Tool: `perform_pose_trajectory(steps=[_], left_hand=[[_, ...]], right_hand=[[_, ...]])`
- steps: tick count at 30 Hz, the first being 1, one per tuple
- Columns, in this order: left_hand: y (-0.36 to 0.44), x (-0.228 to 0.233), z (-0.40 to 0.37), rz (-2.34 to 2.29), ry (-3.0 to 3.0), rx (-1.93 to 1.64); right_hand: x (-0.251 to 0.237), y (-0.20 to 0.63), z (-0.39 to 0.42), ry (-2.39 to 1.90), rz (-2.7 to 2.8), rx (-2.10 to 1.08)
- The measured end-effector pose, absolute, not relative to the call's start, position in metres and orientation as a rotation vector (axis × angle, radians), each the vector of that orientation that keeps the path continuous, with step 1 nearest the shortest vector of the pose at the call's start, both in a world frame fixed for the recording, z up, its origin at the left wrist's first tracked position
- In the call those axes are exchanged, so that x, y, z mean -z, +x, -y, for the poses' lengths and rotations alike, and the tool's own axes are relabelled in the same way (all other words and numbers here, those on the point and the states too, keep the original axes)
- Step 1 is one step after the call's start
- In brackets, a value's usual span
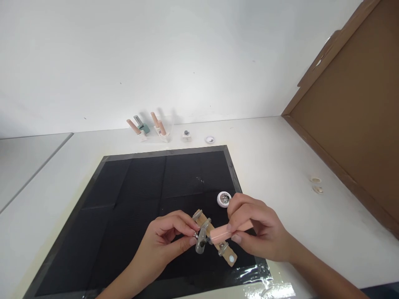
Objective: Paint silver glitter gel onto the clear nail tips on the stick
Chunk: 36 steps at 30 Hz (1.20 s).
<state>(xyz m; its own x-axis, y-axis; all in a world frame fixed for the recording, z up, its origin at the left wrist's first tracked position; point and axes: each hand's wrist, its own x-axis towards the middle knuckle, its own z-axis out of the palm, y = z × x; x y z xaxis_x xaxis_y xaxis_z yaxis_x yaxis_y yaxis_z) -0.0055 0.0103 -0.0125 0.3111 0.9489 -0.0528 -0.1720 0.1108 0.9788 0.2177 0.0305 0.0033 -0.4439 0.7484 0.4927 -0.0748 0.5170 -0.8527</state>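
My right hand (pixel 258 228) is closed around the peach handle of a nail polish brush (pixel 221 234). The dark tip of that brush meets a translucent grey false nail (pixel 201 244). At the nail's left side, my left hand (pixel 170 238) pinches it by a small shiny piece at its edge, with thumb and fingertips together. Behind the nail runs a tan strip (pixel 229 254) bearing several more grey false nails and a pale round dot at its near end. Just beyond my right fingers lies a small round white pot (pixel 224 199) of silvery flakes.
A black mat (pixel 134 195) is taped to the white table. Along its far side stand several polish bottles (pixel 160 128) in a clear holder, a small clear block (pixel 186 136) and a little white dish (pixel 210 140). Two small cream discs (pixel 317 189) lie right, near a cardboard panel (pixel 352 124).
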Motion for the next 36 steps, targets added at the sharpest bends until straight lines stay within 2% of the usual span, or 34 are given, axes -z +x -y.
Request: perform_pose_trajectory(steps=[15, 24, 36], left_hand=[[-0.0095, 0.0189, -0.0043, -0.889, 1.153, -0.987], [-0.0052, 0.0098, -0.0090, -0.918, 1.216, -0.994], [-0.0050, 0.0129, -0.0042, -0.924, 1.313, -1.013]], right_hand=[[0.0006, 0.2209, -0.0297, -0.700, 1.694, -1.018], [-0.0023, 0.2197, -0.0310, -0.534, 1.778, -1.124], [0.0004, 0.2234, -0.0285, -0.700, 1.714, -1.127]])
